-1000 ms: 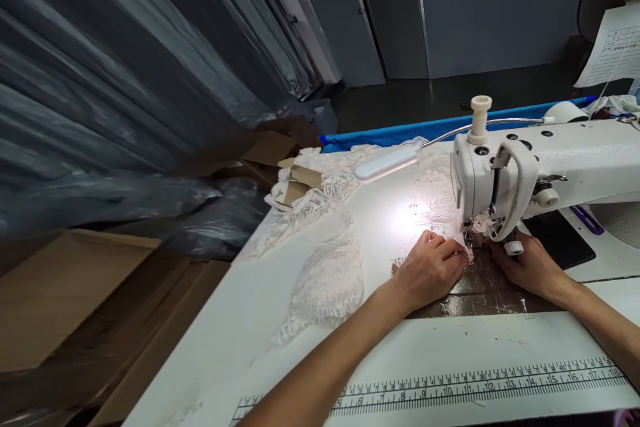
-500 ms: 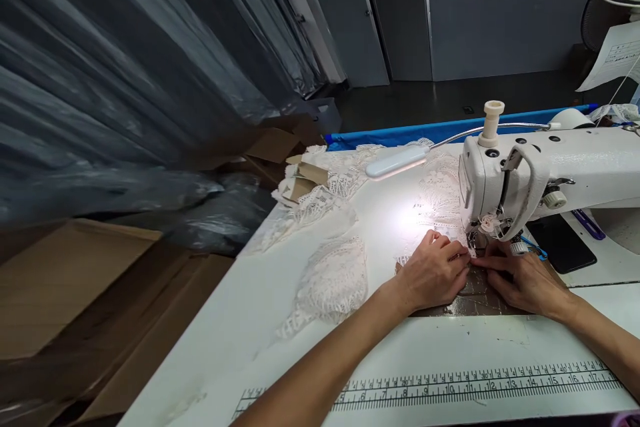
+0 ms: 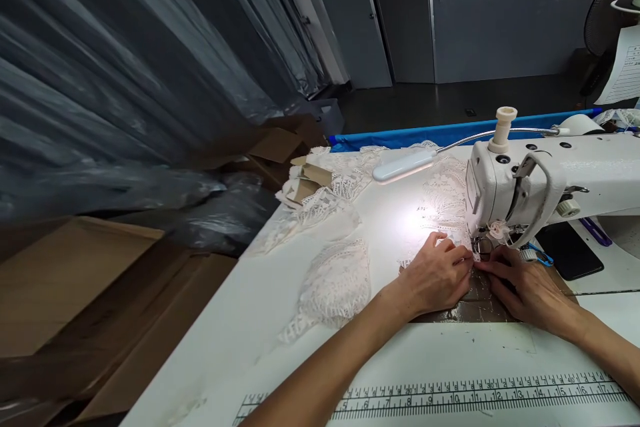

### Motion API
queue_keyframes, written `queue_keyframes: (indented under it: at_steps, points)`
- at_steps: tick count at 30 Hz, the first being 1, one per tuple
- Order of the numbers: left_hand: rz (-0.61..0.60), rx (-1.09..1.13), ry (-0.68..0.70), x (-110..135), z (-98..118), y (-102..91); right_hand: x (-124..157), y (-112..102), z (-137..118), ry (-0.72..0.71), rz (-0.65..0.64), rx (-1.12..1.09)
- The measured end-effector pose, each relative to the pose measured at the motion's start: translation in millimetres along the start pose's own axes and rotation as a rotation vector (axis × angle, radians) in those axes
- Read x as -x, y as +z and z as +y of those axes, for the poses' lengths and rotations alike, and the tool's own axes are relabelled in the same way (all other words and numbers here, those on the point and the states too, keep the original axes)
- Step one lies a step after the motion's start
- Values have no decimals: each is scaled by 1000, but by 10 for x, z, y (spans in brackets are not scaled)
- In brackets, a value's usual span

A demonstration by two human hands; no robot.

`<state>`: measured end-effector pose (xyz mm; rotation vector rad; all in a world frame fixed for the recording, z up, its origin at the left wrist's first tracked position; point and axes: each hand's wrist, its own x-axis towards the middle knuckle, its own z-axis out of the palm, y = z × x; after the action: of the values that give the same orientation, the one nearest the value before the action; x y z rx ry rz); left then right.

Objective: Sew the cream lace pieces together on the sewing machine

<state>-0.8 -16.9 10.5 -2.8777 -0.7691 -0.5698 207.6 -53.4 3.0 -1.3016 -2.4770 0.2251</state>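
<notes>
Pale lace fabric (image 3: 443, 197) runs along the left side of the white sewing machine (image 3: 520, 173) to its presser foot. Close to the needle, my left hand (image 3: 440, 273) is closed on the edge of this lace, fingers curled and pressed down. Its fingertips nearly meet those of my right hand (image 3: 533, 287), which pinches the lace edge just in front of the foot. Both hands rest over the brown, shiny machine bed plate (image 3: 465, 310). My fingers partly hide the stretch of lace between them.
A lace cup piece (image 3: 337, 280) lies left of my left forearm, with more lace (image 3: 345, 170) behind it. A lamp (image 3: 405, 165) lights the work. A black phone (image 3: 570, 250) lies under the machine arm. A printed ruler (image 3: 430, 400) runs along the front; cardboard boxes (image 3: 165, 320) stand left.
The view has shifted slightly, so the table and machine appear a little lower and farther right. Both hands stay at the presser foot with the lace, their fingers only slightly shifted.
</notes>
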Motion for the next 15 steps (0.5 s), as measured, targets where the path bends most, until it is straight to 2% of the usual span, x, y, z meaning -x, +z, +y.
queue_keyframes:
  at_steps: [10, 12, 15]
  points:
    - [-83, 35, -39, 9, -47, 3, -65, -27, -116, -11, 28, 153]
    - [-85, 40, -50, 4, -55, 8, -68, -17, -113, -5, 0, 185]
    - [-76, 41, -61, -5, -65, 15, -67, 10, -102, 62, -106, 244]
